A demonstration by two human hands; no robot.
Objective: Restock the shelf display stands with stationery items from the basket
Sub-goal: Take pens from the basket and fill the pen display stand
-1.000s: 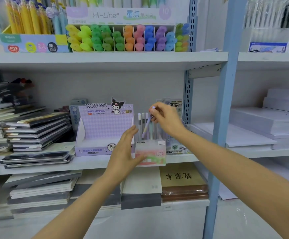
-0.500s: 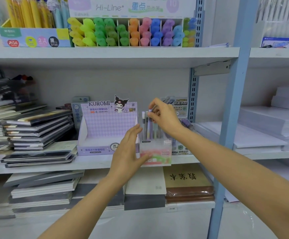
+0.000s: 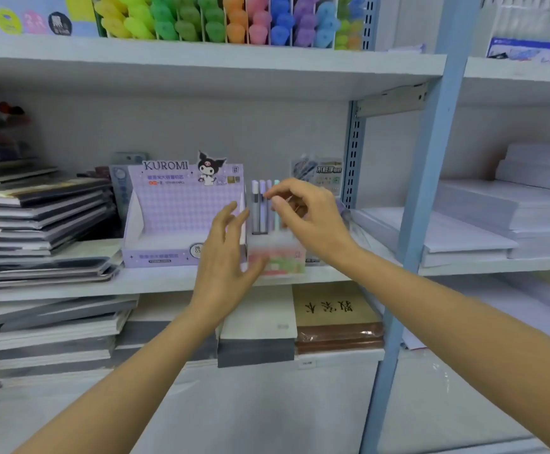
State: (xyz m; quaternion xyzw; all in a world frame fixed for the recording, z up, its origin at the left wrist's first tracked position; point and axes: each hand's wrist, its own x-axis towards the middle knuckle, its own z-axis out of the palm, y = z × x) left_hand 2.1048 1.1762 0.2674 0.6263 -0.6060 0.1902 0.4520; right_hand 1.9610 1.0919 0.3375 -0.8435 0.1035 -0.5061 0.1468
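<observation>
A small pastel pen display stand (image 3: 278,257) sits at the front edge of the middle shelf (image 3: 155,283), with several slim pens (image 3: 257,204) upright in it. My left hand (image 3: 226,253) rests against the stand's left side, fingers straight and thumb on its front. Over the pen tops, my right hand (image 3: 306,214) has its thumb and forefinger pinched round a lilac pen (image 3: 269,186) that stands upright in the stand. No basket is in view.
An empty purple Kuromi display box (image 3: 181,221) stands just left of the stand. Notebook stacks (image 3: 37,217) fill the shelf's left side, and paper reams (image 3: 483,224) lie right of the blue upright (image 3: 431,191). Coloured highlighters (image 3: 221,18) line the shelf above.
The lilac pen, held tilted above the stand before, now stands upright among the others. My right hand has lowered with it. My left hand stays at the stand.
</observation>
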